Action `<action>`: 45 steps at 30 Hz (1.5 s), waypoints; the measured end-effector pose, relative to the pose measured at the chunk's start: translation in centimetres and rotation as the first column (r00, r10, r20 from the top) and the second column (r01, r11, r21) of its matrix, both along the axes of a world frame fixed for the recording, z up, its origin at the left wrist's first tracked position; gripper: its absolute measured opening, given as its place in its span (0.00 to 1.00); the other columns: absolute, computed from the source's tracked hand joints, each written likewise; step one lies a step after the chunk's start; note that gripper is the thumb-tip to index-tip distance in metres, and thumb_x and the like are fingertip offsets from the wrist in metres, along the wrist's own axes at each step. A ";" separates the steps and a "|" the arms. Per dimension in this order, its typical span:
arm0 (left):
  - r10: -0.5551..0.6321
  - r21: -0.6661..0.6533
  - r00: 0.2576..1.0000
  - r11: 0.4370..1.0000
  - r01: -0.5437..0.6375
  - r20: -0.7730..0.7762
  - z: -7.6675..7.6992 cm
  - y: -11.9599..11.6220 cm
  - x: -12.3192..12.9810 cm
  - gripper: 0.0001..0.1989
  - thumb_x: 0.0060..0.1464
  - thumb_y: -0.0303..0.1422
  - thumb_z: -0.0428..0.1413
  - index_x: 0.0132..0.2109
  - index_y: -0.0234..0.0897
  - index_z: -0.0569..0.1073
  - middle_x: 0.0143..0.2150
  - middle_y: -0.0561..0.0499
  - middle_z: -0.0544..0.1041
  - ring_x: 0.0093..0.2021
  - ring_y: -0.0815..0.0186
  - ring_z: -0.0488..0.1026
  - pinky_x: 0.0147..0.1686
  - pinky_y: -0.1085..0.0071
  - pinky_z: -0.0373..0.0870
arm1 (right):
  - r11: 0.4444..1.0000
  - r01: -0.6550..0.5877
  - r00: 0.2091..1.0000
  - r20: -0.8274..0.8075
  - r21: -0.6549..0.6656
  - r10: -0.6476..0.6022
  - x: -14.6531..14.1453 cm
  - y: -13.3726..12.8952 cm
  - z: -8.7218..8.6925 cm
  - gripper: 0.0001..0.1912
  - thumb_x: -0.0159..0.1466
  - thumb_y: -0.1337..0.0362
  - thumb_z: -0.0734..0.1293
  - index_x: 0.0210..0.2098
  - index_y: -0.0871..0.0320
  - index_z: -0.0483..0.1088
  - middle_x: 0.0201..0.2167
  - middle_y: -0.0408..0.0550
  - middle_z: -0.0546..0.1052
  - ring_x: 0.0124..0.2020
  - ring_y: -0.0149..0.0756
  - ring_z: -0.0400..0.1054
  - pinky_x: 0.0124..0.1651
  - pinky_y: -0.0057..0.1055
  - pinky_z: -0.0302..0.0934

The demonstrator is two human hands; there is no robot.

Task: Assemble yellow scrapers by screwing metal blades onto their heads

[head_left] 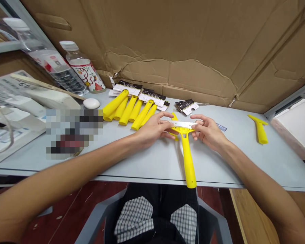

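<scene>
Yellow scraper (186, 152) between left hand (152, 128) and right hand (207, 130); six handles (134, 108) beside.

I log a grey surface (282, 152) carrying a row of yellow scraper handles (127, 110), carded blade packs (127, 88), a separate yellow scraper (259, 130), and a water bottle (82, 66).

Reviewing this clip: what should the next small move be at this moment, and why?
Probably press the metal blade evenly into the head of the yellow scraper: the left hand and right hand pinch its two ends, and it lies across the head, though its seating can't be confirmed.
</scene>
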State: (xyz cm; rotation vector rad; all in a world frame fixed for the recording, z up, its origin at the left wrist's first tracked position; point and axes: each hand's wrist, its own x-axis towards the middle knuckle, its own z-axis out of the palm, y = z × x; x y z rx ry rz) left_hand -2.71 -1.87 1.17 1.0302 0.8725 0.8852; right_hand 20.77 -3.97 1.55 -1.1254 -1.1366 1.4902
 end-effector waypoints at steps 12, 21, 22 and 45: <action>0.183 0.600 0.925 0.798 0.058 -0.332 0.2 2.1 -1.7 0.13 0.52 0.22 0.66 0.45 0.38 0.79 0.45 0.45 0.85 0.42 0.61 0.79 0.43 0.66 0.77 | 0.985 0.129 0.991 0.005 0.118 -0.130 3.1 1.3 0.8 0.24 0.55 0.67 0.79 0.51 0.53 0.74 0.24 0.32 0.69 0.22 0.30 0.69 0.28 0.33 0.65; 0.079 0.657 0.658 0.220 0.721 -0.749 -2.5 3.2 -2.4 0.12 0.70 0.28 0.57 0.54 0.45 0.82 0.57 0.46 0.86 0.59 0.55 0.77 0.57 0.58 0.66 | 0.988 0.112 0.994 -0.009 0.102 -0.111 2.9 1.4 0.4 0.24 0.55 0.67 0.80 0.50 0.54 0.75 0.23 0.31 0.69 0.21 0.30 0.71 0.27 0.32 0.65; 0.125 0.638 0.626 0.166 0.752 -0.770 -2.7 3.3 -2.4 0.12 0.71 0.28 0.56 0.55 0.44 0.81 0.57 0.47 0.86 0.58 0.55 0.77 0.55 0.59 0.67 | 0.989 0.108 0.994 -0.010 0.105 -0.108 2.9 1.5 0.3 0.24 0.55 0.67 0.80 0.50 0.54 0.75 0.24 0.31 0.70 0.21 0.30 0.71 0.27 0.32 0.65; 0.195 0.630 0.963 0.776 -0.034 -0.187 1.6 1.9 -2.1 0.22 0.56 0.28 0.60 0.59 0.34 0.78 0.35 0.53 0.77 0.36 0.66 0.80 0.38 0.67 0.84 | 0.995 0.056 0.998 0.021 0.078 -0.057 2.0 1.3 -0.3 0.27 0.52 0.64 0.81 0.49 0.56 0.74 0.24 0.33 0.71 0.22 0.30 0.71 0.25 0.30 0.65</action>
